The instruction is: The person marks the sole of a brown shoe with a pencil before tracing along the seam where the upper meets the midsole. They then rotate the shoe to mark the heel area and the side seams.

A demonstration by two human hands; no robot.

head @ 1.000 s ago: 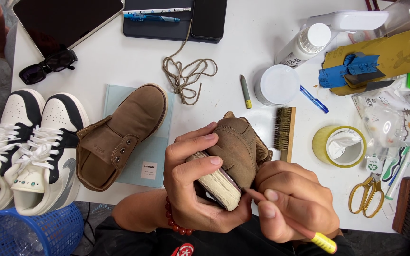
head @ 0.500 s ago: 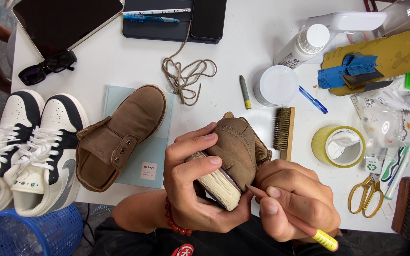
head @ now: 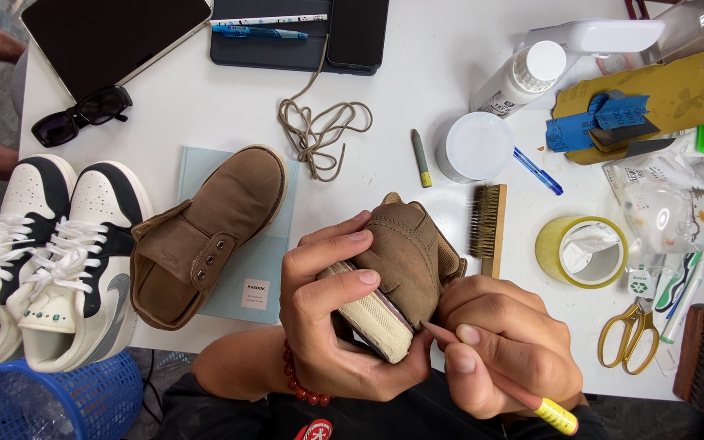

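Observation:
My left hand (head: 332, 318) grips a brown suede shoe (head: 405, 257) turned on its side, its cream sole (head: 376, 318) facing me. My right hand (head: 503, 354) holds a thin pink stick with a yellow end (head: 552, 414) like a pen, its tip touching the shoe at the sole's edge. The matching brown shoe (head: 205, 232) lies unlaced on a pale blue booklet (head: 258, 269) to the left. A tan shoelace (head: 319, 130) lies coiled on the white table (head: 173, 98) beyond it.
A pair of black-and-white sneakers (head: 50, 253) sits at the table's left edge above a blue basket (head: 42, 403). Nearby lie a small brush (head: 488, 220), a white jar (head: 474, 147), a tape roll (head: 580, 253), yellow-handled scissors (head: 629, 334), sunglasses (head: 83, 114) and a tablet (head: 112, 37).
My right hand has shifted the stick's tip slightly along the sole edge. Another person's arm at the far left has moved.

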